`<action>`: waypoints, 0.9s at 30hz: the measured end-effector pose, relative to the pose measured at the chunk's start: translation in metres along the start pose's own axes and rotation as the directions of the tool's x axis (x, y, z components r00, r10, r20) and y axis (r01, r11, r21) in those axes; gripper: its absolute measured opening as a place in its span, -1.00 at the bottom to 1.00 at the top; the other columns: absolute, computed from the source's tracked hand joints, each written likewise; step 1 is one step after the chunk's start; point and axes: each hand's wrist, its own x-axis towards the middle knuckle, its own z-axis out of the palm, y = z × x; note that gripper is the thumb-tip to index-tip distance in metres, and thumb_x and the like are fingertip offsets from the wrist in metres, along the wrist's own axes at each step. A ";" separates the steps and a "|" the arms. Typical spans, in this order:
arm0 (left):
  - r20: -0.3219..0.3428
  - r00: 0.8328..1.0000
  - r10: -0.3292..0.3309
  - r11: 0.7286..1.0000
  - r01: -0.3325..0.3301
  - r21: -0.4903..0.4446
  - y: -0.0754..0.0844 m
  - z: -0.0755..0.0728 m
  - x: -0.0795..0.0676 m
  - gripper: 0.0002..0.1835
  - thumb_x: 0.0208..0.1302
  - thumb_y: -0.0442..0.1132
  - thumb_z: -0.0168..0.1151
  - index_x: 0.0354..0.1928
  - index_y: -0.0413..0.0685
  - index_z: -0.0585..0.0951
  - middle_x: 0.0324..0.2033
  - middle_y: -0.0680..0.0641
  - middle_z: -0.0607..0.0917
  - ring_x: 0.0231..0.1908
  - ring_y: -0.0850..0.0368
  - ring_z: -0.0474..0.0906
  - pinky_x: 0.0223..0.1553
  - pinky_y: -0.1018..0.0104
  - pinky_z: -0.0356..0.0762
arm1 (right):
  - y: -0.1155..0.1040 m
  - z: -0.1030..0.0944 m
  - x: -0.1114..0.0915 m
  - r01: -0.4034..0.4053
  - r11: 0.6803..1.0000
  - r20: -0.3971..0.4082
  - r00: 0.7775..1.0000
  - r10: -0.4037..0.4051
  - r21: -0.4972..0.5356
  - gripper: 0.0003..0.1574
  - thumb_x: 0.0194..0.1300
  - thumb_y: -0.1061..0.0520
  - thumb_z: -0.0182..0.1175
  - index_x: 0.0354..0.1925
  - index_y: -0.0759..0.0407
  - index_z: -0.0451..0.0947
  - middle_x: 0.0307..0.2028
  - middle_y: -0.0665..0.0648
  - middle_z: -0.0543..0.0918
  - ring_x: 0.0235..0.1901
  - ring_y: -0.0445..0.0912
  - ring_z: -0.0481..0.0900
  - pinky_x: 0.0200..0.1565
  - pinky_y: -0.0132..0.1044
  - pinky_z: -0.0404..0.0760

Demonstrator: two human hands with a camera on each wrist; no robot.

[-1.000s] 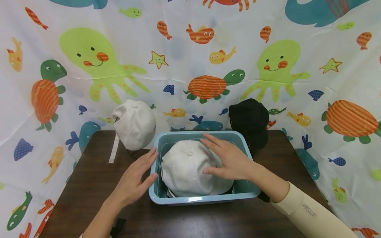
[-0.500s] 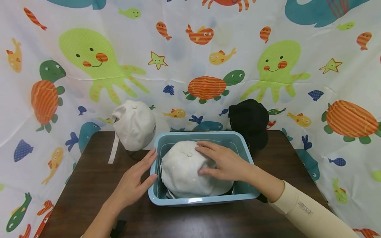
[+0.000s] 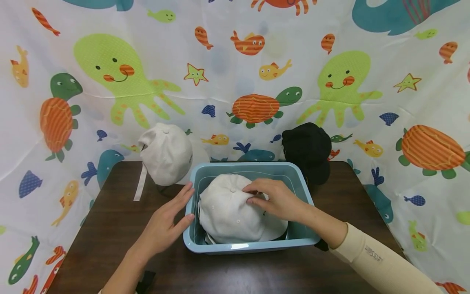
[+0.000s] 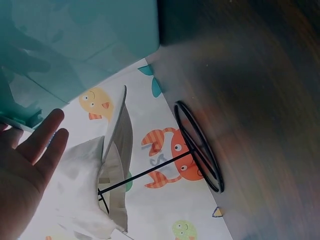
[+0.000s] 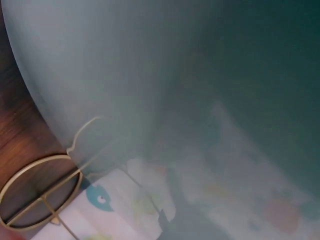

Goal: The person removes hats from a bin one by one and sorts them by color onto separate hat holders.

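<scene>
A light blue plastic bin (image 3: 253, 246) stands on the dark table with an off-white baseball cap (image 3: 227, 212) lying crown up inside it; a dark edge shows beneath the cap. My right hand (image 3: 279, 200) reaches over the bin and pinches the cap's crown between thumb and fingers, creasing the fabric. At the bin's left side, my left hand (image 3: 167, 226) rests against the rim with its fingers extended. The left wrist view shows that hand (image 4: 27, 172) beside the bin wall (image 4: 100, 40). Blurred bin plastic fills most of the right wrist view.
Behind the bin to the left, another off-white cap (image 3: 167, 153) hangs on a black wire stand (image 4: 199, 147). A black cap (image 3: 308, 151) is at the back right, near a gold-coloured wire stand (image 5: 40, 190). A sea-animal curtain (image 3: 235, 61) hangs behind the wooden table (image 3: 121, 220).
My right hand has lowered onto the cap, and its spread fingers have closed to pinch the crown. The left hand stays at the bin's rim.
</scene>
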 end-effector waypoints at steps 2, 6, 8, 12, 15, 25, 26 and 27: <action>-0.003 1.000 0.004 1.000 -0.004 0.002 0.000 0.000 0.000 -0.32 0.48 -0.14 0.26 0.58 -0.03 0.36 0.58 0.01 0.29 0.47 -0.08 0.37 0.29 -0.19 0.44 | 0.000 0.000 -0.001 0.006 1.000 -0.026 1.000 -0.005 0.015 -0.63 0.24 0.31 0.49 0.03 0.20 0.74 -0.17 0.01 0.78 -0.26 -0.18 0.65 -0.21 -0.33 0.70; -0.003 1.000 0.017 1.000 -0.017 0.005 0.000 -0.001 0.001 -0.33 0.47 -0.14 0.26 0.56 -0.06 0.37 0.57 -0.01 0.30 0.46 -0.10 0.38 0.28 -0.25 0.45 | -0.001 -0.002 -0.001 0.008 1.000 -0.054 0.999 -0.007 0.023 -0.66 0.22 0.36 0.48 -0.01 0.20 0.77 -0.21 0.01 0.80 -0.31 -0.19 0.67 -0.24 -0.34 0.71; 0.001 1.000 0.019 1.000 -0.019 0.003 0.000 -0.002 0.001 -0.33 0.47 -0.14 0.26 0.56 -0.07 0.37 0.58 -0.02 0.30 0.46 -0.11 0.38 0.28 -0.26 0.45 | -0.002 -0.005 -0.001 0.013 1.000 -0.059 0.998 -0.012 0.018 -0.65 0.22 0.37 0.48 -0.01 0.20 0.78 -0.21 0.01 0.80 -0.31 -0.19 0.68 -0.25 -0.34 0.71; 0.004 1.000 0.016 1.000 -0.016 0.007 0.000 -0.002 0.000 -0.32 0.47 -0.13 0.27 0.56 -0.07 0.37 0.58 0.00 0.28 0.47 -0.10 0.36 0.29 -0.24 0.44 | -0.005 -0.012 0.000 0.027 1.000 -0.066 0.997 -0.027 0.008 -0.65 0.20 0.39 0.48 -0.03 0.21 0.78 -0.21 0.02 0.81 -0.31 -0.18 0.69 -0.26 -0.33 0.72; -0.001 1.000 0.021 0.999 -0.021 0.024 0.000 -0.002 0.000 -0.32 0.46 -0.12 0.28 0.56 -0.06 0.37 0.58 0.02 0.28 0.48 -0.06 0.36 0.29 -0.21 0.45 | -0.007 -0.018 0.002 0.043 0.999 -0.081 0.996 -0.044 -0.009 -0.65 0.18 0.41 0.48 -0.05 0.21 0.78 -0.22 0.02 0.81 -0.32 -0.17 0.69 -0.28 -0.33 0.72; 0.014 1.000 0.017 1.000 -0.018 0.019 0.000 -0.001 0.000 -0.31 0.48 -0.11 0.27 0.59 -0.02 0.34 0.60 0.03 0.26 0.50 -0.04 0.33 0.29 -0.23 0.44 | -0.007 -0.030 -0.003 0.057 0.998 -0.072 0.996 -0.059 -0.033 -0.65 0.19 0.41 0.47 -0.05 0.19 0.77 -0.23 0.03 0.79 -0.31 -0.19 0.66 -0.23 -0.33 0.72; 0.014 1.000 0.012 1.000 -0.013 0.016 0.000 -0.001 0.000 -0.31 0.48 -0.11 0.26 0.59 -0.02 0.34 0.60 0.03 0.26 0.50 -0.04 0.33 0.30 -0.24 0.43 | -0.008 -0.031 -0.003 0.054 0.998 -0.072 0.996 -0.056 -0.030 -0.65 0.19 0.41 0.47 -0.04 0.19 0.77 -0.22 0.02 0.79 -0.30 -0.19 0.66 -0.21 -0.32 0.73; 0.013 1.000 0.009 1.000 -0.009 0.014 0.000 -0.002 0.000 -0.31 0.48 -0.11 0.26 0.59 -0.03 0.34 0.60 0.03 0.26 0.50 -0.05 0.33 0.30 -0.24 0.43 | -0.008 -0.032 -0.003 0.053 0.998 -0.071 0.996 -0.055 -0.027 -0.65 0.19 0.41 0.47 -0.04 0.20 0.77 -0.21 0.01 0.79 -0.30 -0.18 0.67 -0.20 -0.31 0.74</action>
